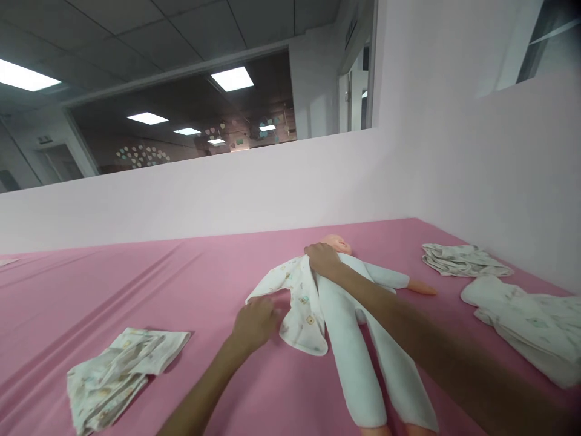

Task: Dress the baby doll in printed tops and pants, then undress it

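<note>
A baby doll (349, 339) with a white cloth body lies on its back, its head at the far end and its feet towards me. A white printed baby shirt (302, 303) covers the doll's left-side arm and part of its chest as I see it. The other arm, on the right, is outside the shirt. My left hand (256, 321) is closed at the sleeve's cuff, slightly blurred; the doll's hand there is hidden. Just below the doll's head, my right hand (323, 259) is closed on the shirt's upper edge near the collar.
Folded printed baby clothes (127, 372) lie at the front left. More folded clothes (463, 260) and a larger white garment (535, 321) lie at the right. A pink sheet (213, 387) covers the surface, bounded by a white wall (254, 194) behind and on the right.
</note>
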